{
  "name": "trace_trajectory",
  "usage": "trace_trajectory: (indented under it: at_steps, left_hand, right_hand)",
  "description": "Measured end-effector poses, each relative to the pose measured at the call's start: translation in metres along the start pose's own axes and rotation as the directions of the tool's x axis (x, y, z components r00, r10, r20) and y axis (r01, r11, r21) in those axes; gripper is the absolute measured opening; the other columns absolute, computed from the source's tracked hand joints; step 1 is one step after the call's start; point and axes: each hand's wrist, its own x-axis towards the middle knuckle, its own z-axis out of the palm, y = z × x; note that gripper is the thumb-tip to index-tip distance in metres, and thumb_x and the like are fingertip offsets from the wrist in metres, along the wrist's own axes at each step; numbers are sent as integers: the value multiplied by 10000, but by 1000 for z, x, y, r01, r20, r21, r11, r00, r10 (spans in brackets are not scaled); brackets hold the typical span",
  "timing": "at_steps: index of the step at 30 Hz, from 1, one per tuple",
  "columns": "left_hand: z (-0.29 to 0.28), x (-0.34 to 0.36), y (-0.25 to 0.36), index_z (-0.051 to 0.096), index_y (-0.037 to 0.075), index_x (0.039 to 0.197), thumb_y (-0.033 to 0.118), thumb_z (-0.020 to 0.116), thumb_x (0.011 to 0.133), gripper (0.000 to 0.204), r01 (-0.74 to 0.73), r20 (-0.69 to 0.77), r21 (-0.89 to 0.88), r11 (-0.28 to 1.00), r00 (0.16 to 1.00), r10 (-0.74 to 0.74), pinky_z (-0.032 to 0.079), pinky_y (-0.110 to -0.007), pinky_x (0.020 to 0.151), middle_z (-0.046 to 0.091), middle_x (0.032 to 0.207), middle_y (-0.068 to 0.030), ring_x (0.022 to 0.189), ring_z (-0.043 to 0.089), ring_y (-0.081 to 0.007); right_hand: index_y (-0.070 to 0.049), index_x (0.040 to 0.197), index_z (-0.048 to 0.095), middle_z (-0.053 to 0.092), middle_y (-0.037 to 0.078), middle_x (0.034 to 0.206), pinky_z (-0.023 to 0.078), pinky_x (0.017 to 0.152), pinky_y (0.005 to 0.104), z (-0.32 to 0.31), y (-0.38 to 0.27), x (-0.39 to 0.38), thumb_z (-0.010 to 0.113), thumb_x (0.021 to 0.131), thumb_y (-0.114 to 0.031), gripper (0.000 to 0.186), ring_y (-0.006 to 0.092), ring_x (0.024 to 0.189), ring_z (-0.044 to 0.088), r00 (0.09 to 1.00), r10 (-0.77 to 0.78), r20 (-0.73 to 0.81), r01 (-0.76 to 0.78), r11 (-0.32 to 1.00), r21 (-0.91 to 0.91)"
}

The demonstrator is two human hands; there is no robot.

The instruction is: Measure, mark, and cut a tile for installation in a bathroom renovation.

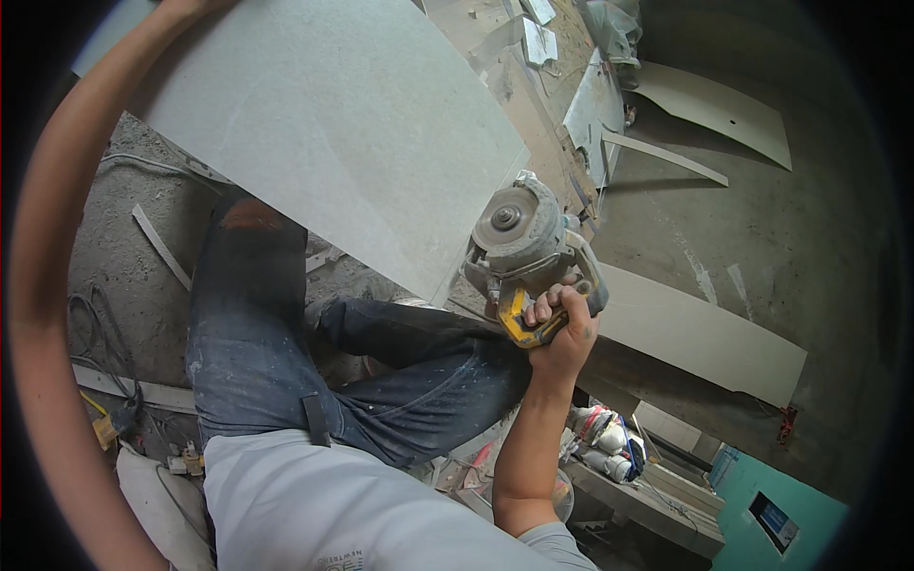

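A large pale grey tile slab [333, 124] lies in front of me, its right corner reaching close to the saw. My right hand [562, 324] is wrapped round the yellow-and-black handle of a dusty handheld circular saw [519, 233]. The saw's round blade and guard face up toward me beside the slab's right edge; whether they touch I cannot tell. Stretched far forward, my left arm ends with my left hand [195, 6] at the slab's far left, at the top edge of the picture. Its fingers are cut off from view.
Offcut slabs [705, 328] lean along the right, with a narrow strip [666, 157] further off. Broken tile pieces [539, 43] lie beyond the slab. Cables [105, 333] coil on the dusty floor at left. A bucket of bottles [609, 443] and a green panel [771, 514] are lower right.
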Motion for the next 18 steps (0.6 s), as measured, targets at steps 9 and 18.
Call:
trace_trajectory:
  at_steps: [9,18]
  left_hand:
    - [1,8,-4,759,47,997,225,558,1037,271,-47,-24,10,999,999,47,565,-484,820,756,964,-186,902,739,-348]
    - [6,15,-2,758,39,937,199,572,1026,262,-98,-49,26,995,994,99,561,-477,770,748,897,-182,836,731,-326]
  right_hand:
    - [-13,1157,536,536,60,769,485,550,342,6,-2,-3,548,969,-6,188,163,584,541,1000,-2,4,2,1000,21]
    - [-16,1160,535,532,58,776,474,536,340,6,-6,-3,559,978,-23,184,159,595,533,1000,12,-26,-12,1000,-2]
